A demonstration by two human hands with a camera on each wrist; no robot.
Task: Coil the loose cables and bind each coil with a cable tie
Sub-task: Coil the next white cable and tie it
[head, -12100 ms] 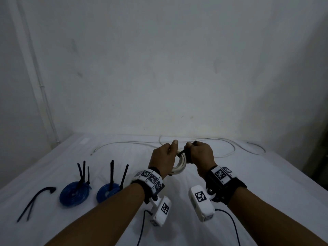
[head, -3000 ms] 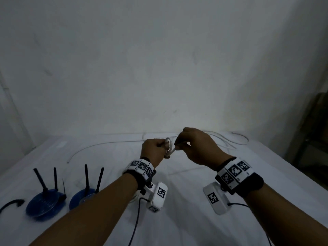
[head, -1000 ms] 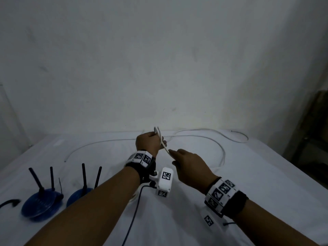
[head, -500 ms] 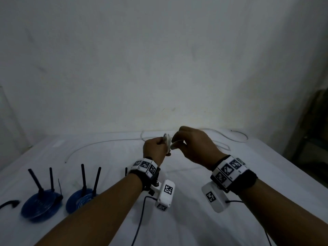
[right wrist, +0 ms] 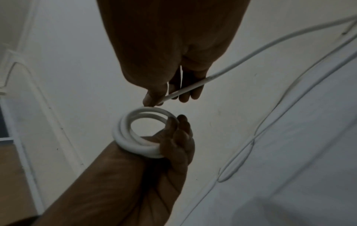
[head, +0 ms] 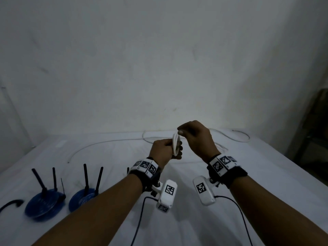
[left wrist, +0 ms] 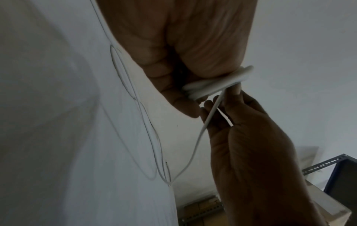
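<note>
A small white cable coil (head: pixel 176 144) (right wrist: pixel 142 133) (left wrist: pixel 216 85) of a few turns is held upright above the bed. My left hand (head: pixel 166 150) grips its lower side, fingers curled round the turns. My right hand (head: pixel 193 137) pinches the running white cable (right wrist: pixel 193 87) (left wrist: pixel 208 119) at the coil's top. The loose rest of the white cable (head: pixel 106 142) trails over the sheet behind my hands, toward the wall.
Two tied blue coils (head: pixel 43 204) (head: pixel 83 199) with black cable-tie tails sticking up lie at the front left of the white bed sheet (head: pixel 266 183). A loose black tie (head: pixel 10 204) lies at the far left. A dark rack (head: pixel 317 139) stands at the right.
A second ago my right hand was lower, drawing cable out; it has come up and laid another turn on the coil in my left hand.
</note>
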